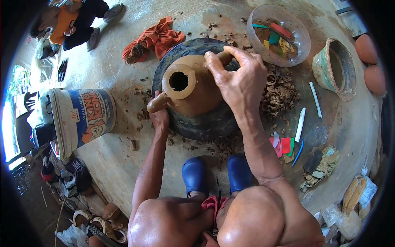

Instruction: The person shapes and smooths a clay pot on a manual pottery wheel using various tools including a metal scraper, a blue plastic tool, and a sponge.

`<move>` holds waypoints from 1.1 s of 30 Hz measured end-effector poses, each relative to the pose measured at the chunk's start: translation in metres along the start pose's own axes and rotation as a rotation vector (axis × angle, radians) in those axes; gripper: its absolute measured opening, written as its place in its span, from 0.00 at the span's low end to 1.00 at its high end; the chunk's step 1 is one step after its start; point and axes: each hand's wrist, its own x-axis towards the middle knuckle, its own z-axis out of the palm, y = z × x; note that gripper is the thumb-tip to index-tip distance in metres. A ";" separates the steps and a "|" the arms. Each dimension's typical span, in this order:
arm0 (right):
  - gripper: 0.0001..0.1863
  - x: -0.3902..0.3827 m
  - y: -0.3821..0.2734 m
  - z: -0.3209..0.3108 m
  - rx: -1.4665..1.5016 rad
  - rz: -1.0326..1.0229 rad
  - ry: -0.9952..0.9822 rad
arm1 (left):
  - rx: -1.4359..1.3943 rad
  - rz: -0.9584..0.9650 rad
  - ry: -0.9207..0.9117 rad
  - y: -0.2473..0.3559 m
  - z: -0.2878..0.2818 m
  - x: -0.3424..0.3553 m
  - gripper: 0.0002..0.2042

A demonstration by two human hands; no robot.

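A wet brown clay pot (201,96) stands on a dark round potter's wheel (201,129) on the floor in front of me. Its neck has a round, dark opening, and stubby clay arms stick out on its left and right. My right hand (242,78) reaches over the right side, thumb and forefinger on either side of the right clay arm (224,57). Below and behind the left clay arm (158,103) is my left hand (160,118), curled round it; a fingertip shows above, and the other fingers are mostly hidden.
Clay shavings (279,92) lie right of the wheel, below a clear basin (302,45) with coloured scrapers. A paint bucket (82,119) stands left; an orange cloth (158,39) lies beyond. Small tools (300,125) and a rimmed vessel (321,68) are at right. Another person (68,24) sits far left.
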 end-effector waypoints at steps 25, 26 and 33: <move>0.14 0.092 -0.007 -0.050 -0.421 -1.269 -0.548 | 0.124 0.095 0.139 0.015 0.008 -0.003 0.33; 0.13 0.091 -0.005 -0.053 -0.413 -1.270 -0.530 | 0.105 0.116 0.127 0.015 0.010 -0.003 0.33; 0.13 0.085 -0.009 -0.045 -0.445 -1.364 -0.515 | 0.074 0.076 0.108 0.024 0.009 -0.011 0.31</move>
